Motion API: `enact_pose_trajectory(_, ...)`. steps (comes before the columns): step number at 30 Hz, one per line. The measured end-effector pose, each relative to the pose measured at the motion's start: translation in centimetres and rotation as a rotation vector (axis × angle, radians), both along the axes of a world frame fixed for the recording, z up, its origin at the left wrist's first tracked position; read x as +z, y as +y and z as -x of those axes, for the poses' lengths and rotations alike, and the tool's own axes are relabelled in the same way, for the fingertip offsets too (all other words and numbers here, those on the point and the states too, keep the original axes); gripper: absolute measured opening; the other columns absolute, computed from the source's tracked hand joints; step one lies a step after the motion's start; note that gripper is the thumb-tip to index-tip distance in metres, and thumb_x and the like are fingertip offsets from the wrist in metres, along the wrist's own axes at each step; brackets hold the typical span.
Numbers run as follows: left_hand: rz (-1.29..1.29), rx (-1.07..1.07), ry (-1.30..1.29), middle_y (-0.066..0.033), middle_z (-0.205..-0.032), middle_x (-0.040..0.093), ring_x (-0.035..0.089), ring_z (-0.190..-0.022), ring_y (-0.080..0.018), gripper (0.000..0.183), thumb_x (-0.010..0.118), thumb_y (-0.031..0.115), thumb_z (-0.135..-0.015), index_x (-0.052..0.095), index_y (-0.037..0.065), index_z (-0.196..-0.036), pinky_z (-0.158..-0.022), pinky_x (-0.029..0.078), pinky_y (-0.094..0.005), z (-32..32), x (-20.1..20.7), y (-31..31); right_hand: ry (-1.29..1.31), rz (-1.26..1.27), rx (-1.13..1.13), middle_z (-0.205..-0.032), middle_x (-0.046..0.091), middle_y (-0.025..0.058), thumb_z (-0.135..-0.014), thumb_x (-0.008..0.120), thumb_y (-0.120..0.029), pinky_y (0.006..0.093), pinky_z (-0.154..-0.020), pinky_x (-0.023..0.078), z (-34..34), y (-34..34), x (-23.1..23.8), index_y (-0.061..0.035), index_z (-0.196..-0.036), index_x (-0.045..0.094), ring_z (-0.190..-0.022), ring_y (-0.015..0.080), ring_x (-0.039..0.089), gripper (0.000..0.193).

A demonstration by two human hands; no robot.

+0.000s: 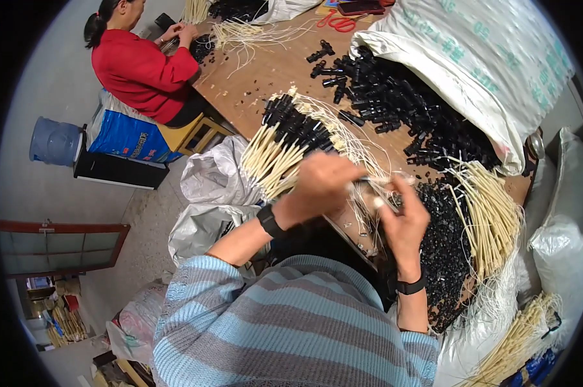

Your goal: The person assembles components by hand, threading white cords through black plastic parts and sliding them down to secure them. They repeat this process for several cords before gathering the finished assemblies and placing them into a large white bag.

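My left hand (327,184), blurred by motion, is closed at the table's near edge with a small black part (363,180) at its fingertips. My right hand (405,222) faces it, thumb and fingers bent around a pale cord (383,185) that runs between the hands; the exact joint is smeared. Just beyond the left hand lies a bundle of cream tubes (275,158) capped with black fittings (298,126), with thin white strings (359,138) trailing off. Small black pieces (443,238) are heaped to the right of my right hand.
Black plastic fittings (394,103) spill from a white woven sack (459,58) at the far right. Another cream tube bundle (491,213) lies at right. Red scissors (338,22) rest at the back. A person in red (143,71) works at the table's far left. White bags (214,171) stand beside the table.
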State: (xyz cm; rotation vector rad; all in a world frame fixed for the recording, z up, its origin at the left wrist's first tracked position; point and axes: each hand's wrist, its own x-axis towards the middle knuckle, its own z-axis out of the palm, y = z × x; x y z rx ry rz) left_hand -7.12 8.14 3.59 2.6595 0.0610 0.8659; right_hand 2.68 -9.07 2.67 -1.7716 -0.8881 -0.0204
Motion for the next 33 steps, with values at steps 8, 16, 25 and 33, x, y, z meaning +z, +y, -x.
enact_pose_trajectory(8,-0.239,0.573,-0.081,-0.0081,-0.122,0.053,0.043,-0.120,-0.0289,0.049,0.069,0.016,-0.060,0.061,0.010,-0.108,-0.105,0.019,-0.0554,0.4,-0.3,6.2,-0.210,0.473,0.053,-0.116,0.062,0.0162,-0.070,0.071,-0.014,0.0389,-0.096,0.040,-0.6,-1.8,-0.2,-0.0038,-0.109,0.063,-0.111,0.0326,0.057,0.041)
enact_pose_trajectory(16,0.172,-0.209,0.024,-0.0115,-0.100,0.062,0.057,-0.101,-0.0313,0.026,0.065,0.009,-0.069,0.067,0.006,-0.095,-0.084,0.048,-0.0440,-11.6,-4.3,-3.3,-0.183,0.541,-0.454,-0.086,0.067,0.0161,-0.076,0.071,-0.008,0.0360,-0.066,0.050,-9.0,-11.5,-2.6,-0.0025,-0.092,0.068,-0.076,0.0316,0.065,0.017)
enact_pose_trajectory(25,0.124,-0.080,0.387,-0.0115,-0.084,0.062,0.061,-0.082,-0.0319,0.015,0.065,0.008,-0.071,0.062,0.010,-0.085,-0.067,0.048,-0.0440,-15.9,-9.0,-5.4,-0.282,0.752,-0.466,-0.074,0.062,0.0160,-0.066,0.074,-0.007,0.0436,-0.063,0.046,-12.0,-17.3,-3.7,-0.0028,-0.071,0.064,-0.068,0.0353,0.059,0.012)
enact_pose_trajectory(33,0.680,-0.243,0.418,-0.0044,-0.069,0.050,0.047,-0.063,-0.0148,0.014,0.060,0.004,-0.075,0.054,0.004,-0.087,-0.060,0.041,-0.0291,-12.6,-6.2,-6.3,-0.492,0.751,-0.677,-0.074,0.058,0.0107,-0.073,0.072,-0.008,0.0377,-0.063,0.043,-15.4,-17.3,-2.4,-0.0072,-0.075,0.064,-0.068,0.0277,0.057,0.008)
